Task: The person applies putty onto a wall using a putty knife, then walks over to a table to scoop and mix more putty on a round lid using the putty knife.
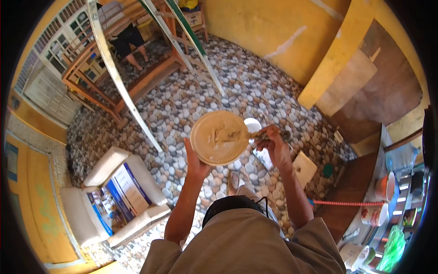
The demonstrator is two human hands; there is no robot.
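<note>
A round tub of tan-orange paint (207,137) is held up in front of me. My left hand (197,160) grips its near left rim, the thumb up along the side. Over its right edge, my right hand (276,148) has its fingers closed round the handle of a paint-smeared paintbrush (255,135). The brush's head lies on the streaked, lumpy paint surface. Partly hidden behind the tub and brush, a white container (252,123) stands on the floor.
A ladder (132,107) stands ahead on the pebble-patterned floor. An open cardboard box (157,182) is at the left. A beige slab (305,170) lies at right, near a cluttered counter (356,219). Beyond the ladder, a person (130,43) is by a wooden bench (150,82).
</note>
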